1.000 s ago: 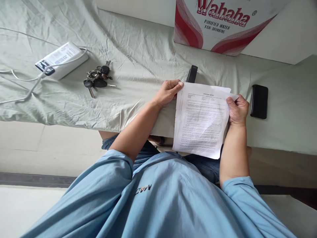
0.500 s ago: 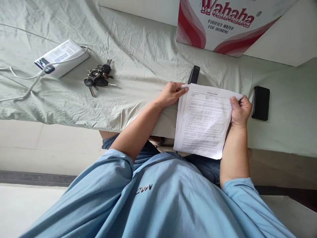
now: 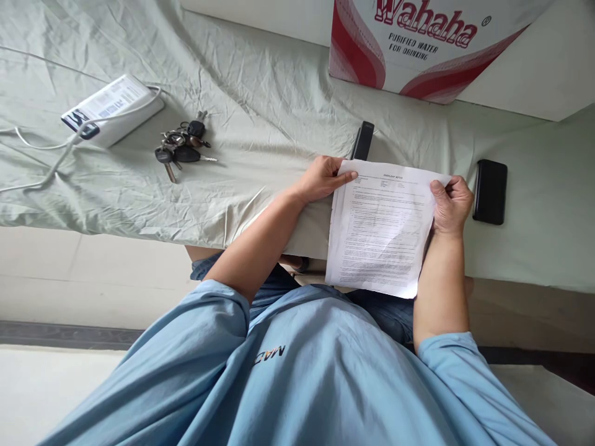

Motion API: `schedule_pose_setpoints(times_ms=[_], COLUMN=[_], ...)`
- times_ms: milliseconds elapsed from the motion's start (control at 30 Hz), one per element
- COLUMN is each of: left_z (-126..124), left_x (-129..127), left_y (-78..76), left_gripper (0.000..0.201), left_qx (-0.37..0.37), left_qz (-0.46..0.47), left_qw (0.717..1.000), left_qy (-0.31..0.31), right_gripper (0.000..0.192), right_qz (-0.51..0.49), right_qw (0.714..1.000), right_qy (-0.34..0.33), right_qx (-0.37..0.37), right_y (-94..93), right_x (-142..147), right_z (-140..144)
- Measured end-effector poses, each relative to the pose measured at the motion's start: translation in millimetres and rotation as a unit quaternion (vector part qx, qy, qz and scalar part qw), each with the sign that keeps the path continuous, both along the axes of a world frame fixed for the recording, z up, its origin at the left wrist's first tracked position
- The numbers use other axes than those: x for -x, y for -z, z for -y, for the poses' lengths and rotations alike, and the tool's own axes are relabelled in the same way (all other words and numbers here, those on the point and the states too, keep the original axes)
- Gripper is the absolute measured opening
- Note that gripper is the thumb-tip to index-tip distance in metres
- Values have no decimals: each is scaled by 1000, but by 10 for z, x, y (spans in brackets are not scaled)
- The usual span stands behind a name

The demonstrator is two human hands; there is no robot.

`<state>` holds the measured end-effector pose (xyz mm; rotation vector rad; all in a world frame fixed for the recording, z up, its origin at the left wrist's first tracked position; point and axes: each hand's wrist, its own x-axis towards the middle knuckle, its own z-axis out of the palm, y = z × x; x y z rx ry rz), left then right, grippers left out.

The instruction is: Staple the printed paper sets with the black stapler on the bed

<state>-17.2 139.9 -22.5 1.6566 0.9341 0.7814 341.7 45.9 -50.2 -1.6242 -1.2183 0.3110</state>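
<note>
Several printed sheets of paper (image 3: 383,229) hang between my hands, overlapping the front edge of the cloth-covered table. My left hand (image 3: 323,178) pinches their upper left corner, thumb on top and fingers mostly hidden behind. At the upper right corner, my right hand (image 3: 452,204) grips the sheets with its thumb on the front. The sheets lie nearly aligned, with a narrow margin of the lower ones showing on the left. Just behind their top edge, a black stapler-like object (image 3: 362,140) sticks out; its lower end is covered by the paper.
A black phone-like slab (image 3: 489,192) lies right of my right hand. Keys (image 3: 183,145) and a white box-shaped device (image 3: 114,110) with a cable lie on the left of the green tablecloth (image 3: 260,93). A red-and-white Wahaha carton (image 3: 418,56) stands at the back.
The sheets have come closer into line, so less of the lower ones shows on the left. My left thumb reaches slightly farther over the top sheet.
</note>
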Motion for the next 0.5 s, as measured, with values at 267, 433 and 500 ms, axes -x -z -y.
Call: schedule_pose_setpoints(times_ms=[267, 433, 500], left_z=[-37, -37, -41], left_x=[17, -8, -17], left_y=[-54, -70, -71], left_gripper=[44, 40, 40], left_qx=[-25, -23, -24], left_qz=[-42, -32, -34], left_qw=[999, 999, 999], left_qy=[24, 26, 23], right_gripper=[14, 66, 95], right_qz=[93, 239, 236], right_qw=[986, 901, 879], right_qy=[137, 347, 357], right_qx=[17, 100, 212], right_y=[-267, -559, -635], right_x=[-52, -748, -971], right_z=[158, 303, 271])
